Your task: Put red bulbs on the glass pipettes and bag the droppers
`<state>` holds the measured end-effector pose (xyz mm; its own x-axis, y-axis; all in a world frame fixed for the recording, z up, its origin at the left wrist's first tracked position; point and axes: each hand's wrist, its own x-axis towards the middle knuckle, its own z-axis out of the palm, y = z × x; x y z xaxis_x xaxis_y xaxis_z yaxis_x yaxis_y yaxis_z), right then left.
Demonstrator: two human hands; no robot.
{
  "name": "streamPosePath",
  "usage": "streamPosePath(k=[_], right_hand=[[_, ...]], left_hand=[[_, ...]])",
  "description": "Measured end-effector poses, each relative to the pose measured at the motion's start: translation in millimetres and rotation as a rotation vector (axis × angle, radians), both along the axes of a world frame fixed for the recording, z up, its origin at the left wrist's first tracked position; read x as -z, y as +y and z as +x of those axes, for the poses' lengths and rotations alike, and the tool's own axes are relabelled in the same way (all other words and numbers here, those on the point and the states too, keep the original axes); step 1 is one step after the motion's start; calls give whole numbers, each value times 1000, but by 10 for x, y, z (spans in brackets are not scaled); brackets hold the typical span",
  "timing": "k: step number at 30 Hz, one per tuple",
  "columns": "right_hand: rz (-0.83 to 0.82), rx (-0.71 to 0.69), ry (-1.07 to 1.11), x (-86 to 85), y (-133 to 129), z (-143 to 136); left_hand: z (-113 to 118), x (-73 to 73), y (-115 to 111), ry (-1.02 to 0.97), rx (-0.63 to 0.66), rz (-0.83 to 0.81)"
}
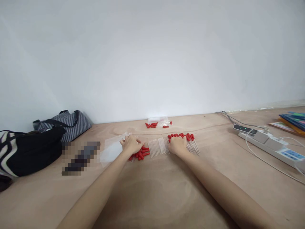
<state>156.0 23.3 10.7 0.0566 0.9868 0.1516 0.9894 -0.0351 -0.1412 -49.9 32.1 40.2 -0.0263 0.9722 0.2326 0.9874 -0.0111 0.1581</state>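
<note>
My left hand (131,145) rests over clear plastic bags (111,151), fingers bent but apart, beside a pile of red rubber bulbs (141,154). I see nothing held in it. Between my hands, thin clear tubes (156,147) lie side by side in a row. My right hand (177,145) is closed at the right end of that row, its fingertips hidden; what it grips, if anything, does not show. Just beyond and right of it, droppers with red bulbs (189,137) lie fanned out, their clear stems (193,148) pointing toward me.
Farther back near the wall are more red bulbs (152,125) and a clear bag (158,120). A striped bag (69,122) and a black bag (35,151) stand left, near a blurred dark object (82,158). To the right lie a power strip (271,144), cables and colourful booklets (293,122).
</note>
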Motion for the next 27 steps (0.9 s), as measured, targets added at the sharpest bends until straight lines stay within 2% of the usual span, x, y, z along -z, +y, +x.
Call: streamPosePath(k=[4,7,9,12,13,15,17,19,21,27], right_hand=[[-42,25,3,3,59,-58],[-48,14,2,-24,26,-75],[-33,-6,4,-59,-33,-39],[16,-49,2,-91,-163,102],[42,-83,14,-84,-212,165],[116,-219,92,-32,-318,293],[209,-407,240,60,-433,395],[299,-536,385,163,-558,450],[349,-603,469,246,-684,456],[251,-746,439,296,-883,334]], left_hand=[[79,51,185,3,-37,-63],[117,41,193,-12,-46,-52],[147,10,91,-22,-33,-2],[200,29,-224,-43,49,97],[214,69,-354,-56,117,118],[233,194,-606,-143,363,149],[241,339,-799,-223,470,127],[248,450,-904,-291,503,70],[258,503,-934,-324,515,28],[274,485,-910,-308,559,8]])
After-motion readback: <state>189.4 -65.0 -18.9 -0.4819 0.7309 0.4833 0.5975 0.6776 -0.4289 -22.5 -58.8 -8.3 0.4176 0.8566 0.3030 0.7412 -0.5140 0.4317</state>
